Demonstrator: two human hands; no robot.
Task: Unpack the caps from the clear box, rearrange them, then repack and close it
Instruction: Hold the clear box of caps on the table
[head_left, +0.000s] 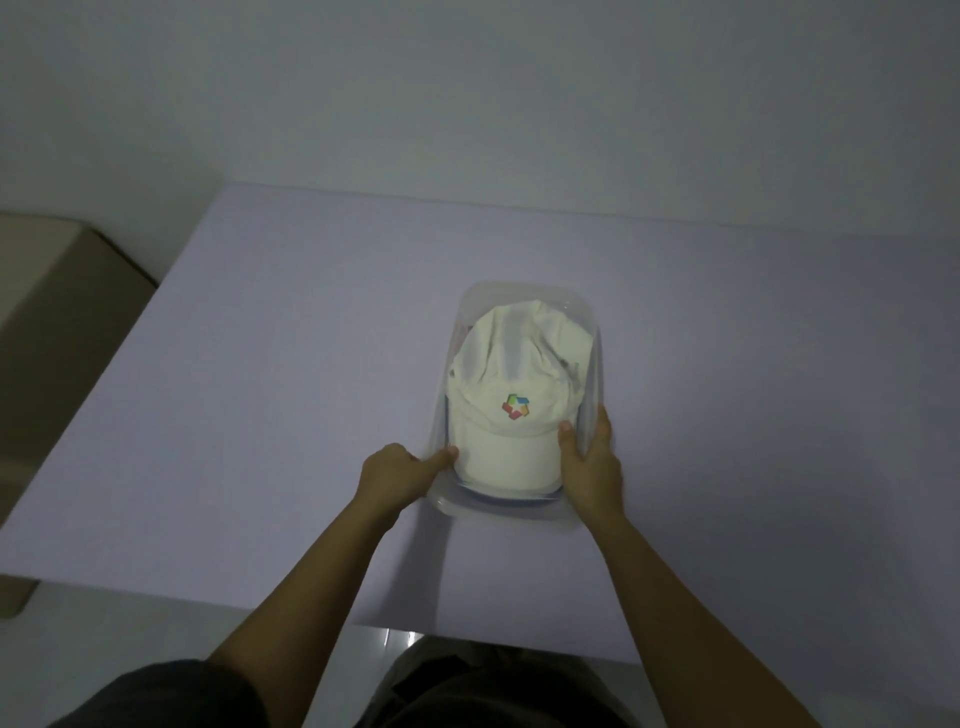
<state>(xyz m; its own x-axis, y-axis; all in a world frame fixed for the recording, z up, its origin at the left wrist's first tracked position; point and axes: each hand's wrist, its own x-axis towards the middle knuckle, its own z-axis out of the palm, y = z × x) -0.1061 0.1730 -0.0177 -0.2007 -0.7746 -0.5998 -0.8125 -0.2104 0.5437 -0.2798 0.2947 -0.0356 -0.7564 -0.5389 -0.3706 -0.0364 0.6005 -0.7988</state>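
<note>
Head view: the clear plastic box (514, 512) sits mid-tabletop (234, 415). A soft white cotton cap (511, 395) domes up inside it, its stiff brim toward the person and a blue edge (498, 496) beneath, perhaps another cap. The left hand (397, 475) and right hand (592, 467) each close their grip on a thin side wall, thumb inside by the brim, likely to steady the box.

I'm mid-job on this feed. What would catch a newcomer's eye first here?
A white cap with a colourful logo fills the clear box at the middle of the pale purple table. The left hand and right hand hold the box's near end, thumbs at the cap's brim.
</note>
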